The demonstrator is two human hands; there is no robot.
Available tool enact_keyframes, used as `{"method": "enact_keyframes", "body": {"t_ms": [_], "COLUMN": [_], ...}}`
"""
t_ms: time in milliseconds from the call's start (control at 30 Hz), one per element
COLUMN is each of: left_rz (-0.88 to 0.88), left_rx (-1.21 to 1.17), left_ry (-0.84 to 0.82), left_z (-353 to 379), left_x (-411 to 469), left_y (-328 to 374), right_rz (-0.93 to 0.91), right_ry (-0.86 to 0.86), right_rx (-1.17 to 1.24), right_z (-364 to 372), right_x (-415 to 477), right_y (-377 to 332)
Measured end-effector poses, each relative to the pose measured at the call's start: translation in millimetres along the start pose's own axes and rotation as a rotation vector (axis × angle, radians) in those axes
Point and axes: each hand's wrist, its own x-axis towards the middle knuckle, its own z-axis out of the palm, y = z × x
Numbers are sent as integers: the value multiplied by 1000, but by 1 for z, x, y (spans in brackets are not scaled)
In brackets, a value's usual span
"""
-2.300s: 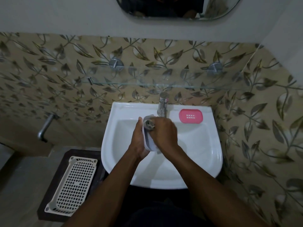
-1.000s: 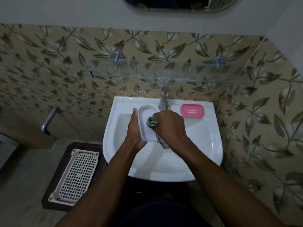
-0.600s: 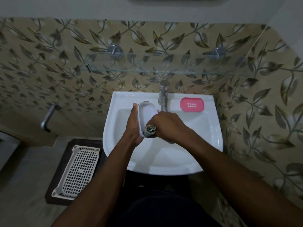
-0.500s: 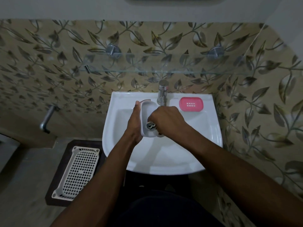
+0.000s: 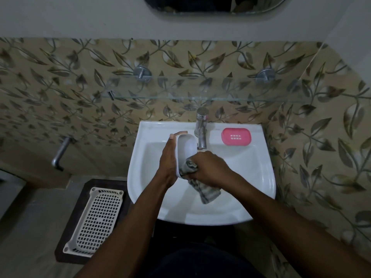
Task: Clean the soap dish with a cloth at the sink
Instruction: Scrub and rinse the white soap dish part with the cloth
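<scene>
Over the white sink my left hand holds a white oval soap dish tilted on its edge, hollow side facing right. My right hand grips a grey patterned cloth bunched against the lower end of the dish. The cloth's loose end hangs down into the basin. A pink slotted soap dish part lies on the sink's back ledge, right of the tap.
A glass shelf runs along the leaf-patterned wall above the tap. A white perforated basket sits on a dark stool to the left of the sink. A metal wall tap juts out at left. A mirror's lower edge shows at top.
My right hand has rubbed the cloth up and down inside the dish and now sits at its lower end, with more cloth hanging loose. The view tilted up slightly.
</scene>
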Motion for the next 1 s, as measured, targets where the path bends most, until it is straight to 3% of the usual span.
{"method": "enact_keyframes", "body": {"t_ms": [33,100,200,333,467,533,600,700,767,933,1000], "left_rz": [-43,-74,24,164,112,9,11,1,-25,12,6], "left_rx": [-23,-11,33,72,7,-121,-203,-313,-370,-356,-352], "left_ry": [2,9,-15,-31,-65,-50,-26,-19,-31,-19,-8], "left_z": [0,2,1,-4,-2,-1,-4,-11,-14,-6,-4], "left_x": [0,-1,-2,-1,-5,-7,-3,0,-1,-8,-10], "left_y": [1,2,-1,3,-3,-6,-4,2,0,1,0], "right_rz": [-14,-30,20,250,364,342,249,93,70,198,185], "right_ry": [24,32,-58,-54,82,159,180,42,4,182,232], "right_rx": [-171,-240,172,764,1030,986,779,412,302,612,627], "right_z": [0,1,-2,-2,-8,-10,-6,3,2,-14,-12], "right_x": [-2,-3,1,10,20,21,16,10,11,23,26], "right_y": [-2,-6,-9,-7,-14,-18,-20,-22,-23,-37,-44]}}
